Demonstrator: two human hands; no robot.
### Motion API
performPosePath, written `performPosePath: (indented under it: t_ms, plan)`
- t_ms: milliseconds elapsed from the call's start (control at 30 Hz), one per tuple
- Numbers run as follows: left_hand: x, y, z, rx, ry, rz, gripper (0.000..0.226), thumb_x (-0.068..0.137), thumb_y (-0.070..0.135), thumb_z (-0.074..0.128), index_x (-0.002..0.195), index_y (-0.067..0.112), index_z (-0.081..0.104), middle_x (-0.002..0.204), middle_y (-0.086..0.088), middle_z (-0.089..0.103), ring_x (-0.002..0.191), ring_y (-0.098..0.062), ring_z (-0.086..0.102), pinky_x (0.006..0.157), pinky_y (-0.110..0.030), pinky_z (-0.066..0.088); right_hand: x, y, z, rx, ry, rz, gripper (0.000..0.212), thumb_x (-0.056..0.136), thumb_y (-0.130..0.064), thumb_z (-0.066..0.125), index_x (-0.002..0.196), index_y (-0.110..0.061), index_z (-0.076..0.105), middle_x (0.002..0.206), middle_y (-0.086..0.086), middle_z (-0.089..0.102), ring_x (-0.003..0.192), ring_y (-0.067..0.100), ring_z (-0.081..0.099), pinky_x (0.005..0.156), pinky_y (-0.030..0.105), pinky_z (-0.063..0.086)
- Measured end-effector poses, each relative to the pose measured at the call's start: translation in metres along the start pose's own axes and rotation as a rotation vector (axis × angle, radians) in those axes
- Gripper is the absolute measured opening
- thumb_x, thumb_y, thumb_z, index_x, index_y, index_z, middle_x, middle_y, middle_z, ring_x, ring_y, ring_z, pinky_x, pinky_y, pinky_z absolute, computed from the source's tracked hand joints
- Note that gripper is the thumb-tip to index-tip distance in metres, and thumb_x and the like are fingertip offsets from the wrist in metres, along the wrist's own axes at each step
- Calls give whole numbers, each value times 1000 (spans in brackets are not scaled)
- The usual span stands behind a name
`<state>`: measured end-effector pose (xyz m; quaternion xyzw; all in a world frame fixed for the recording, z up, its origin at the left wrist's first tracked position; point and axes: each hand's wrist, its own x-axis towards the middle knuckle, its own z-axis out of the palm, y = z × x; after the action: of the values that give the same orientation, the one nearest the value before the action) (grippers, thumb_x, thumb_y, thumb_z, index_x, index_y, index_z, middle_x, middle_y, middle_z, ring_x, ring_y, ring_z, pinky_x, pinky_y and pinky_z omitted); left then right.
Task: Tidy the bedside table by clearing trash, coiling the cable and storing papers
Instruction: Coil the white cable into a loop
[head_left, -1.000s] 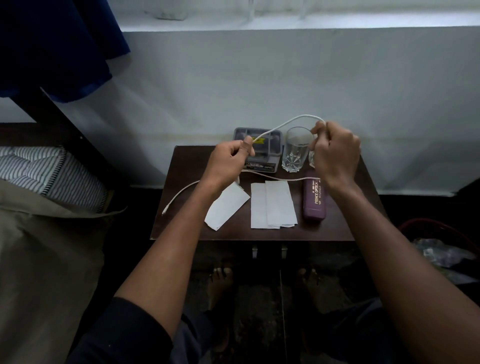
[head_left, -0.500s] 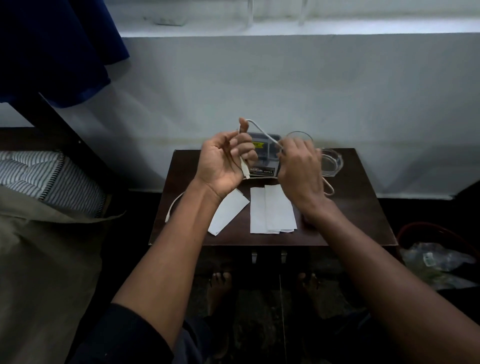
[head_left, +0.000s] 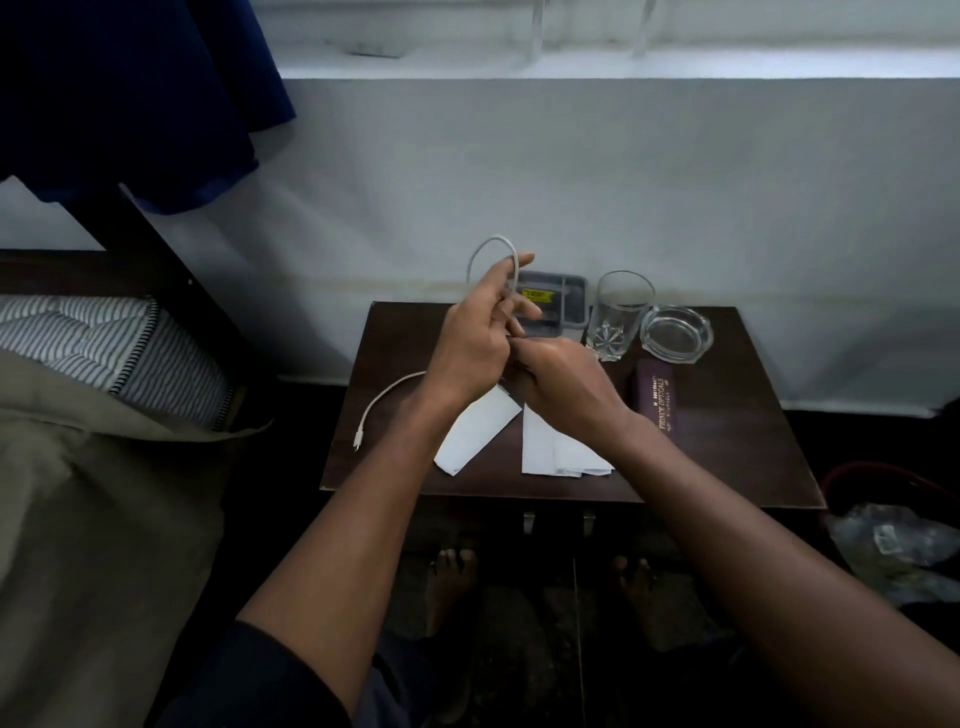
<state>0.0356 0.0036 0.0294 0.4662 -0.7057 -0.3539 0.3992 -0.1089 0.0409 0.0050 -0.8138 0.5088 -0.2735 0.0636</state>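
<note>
A white cable (head_left: 387, 394) is partly looped: one loop stands up over the fingers of my left hand (head_left: 475, 343), which grips it above the dark brown bedside table (head_left: 727, 457). Its free end with the plug trails over the table's left edge. My right hand (head_left: 561, 382) sits just below and right of the left one, pinching the cable where the hands meet. Under my wrists lie white folded papers, one (head_left: 475, 431) on the left and a small stack (head_left: 550, 452) to the right.
At the table's back stand a grey tray (head_left: 563, 304), a drinking glass (head_left: 618, 317) and a glass ashtray (head_left: 675, 332). A maroon glasses case (head_left: 657, 402) lies right. A bed (head_left: 104, 395) is left; a bin with plastic trash (head_left: 904, 540) is right.
The hands, wide apart a second ago with the cable stretched between them, have come together. A loop now stands over my left fingers and the trailing end has shortened.
</note>
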Motion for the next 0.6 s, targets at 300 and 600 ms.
performPosePath:
  t_ms: [300,600]
  plan:
    - [-6,-12,-23,465,45,-41,53,110,28,40,151,60,36,78,11,65,72,-18,64,67,-38,52,18,3,4,15,-96,-44,17,87,-26,84,88,-10,77,81,3,80,72,28,74,69,41,57]
    - [-5,-30,-45,-54,-301,-224,45,96,24,37,91,11,80,59,6,45,56,-13,39,59,-30,38,41,23,4,132,218,172,6,85,-19,82,83,-17,77,75,-4,76,69,16,68,65,40,56]
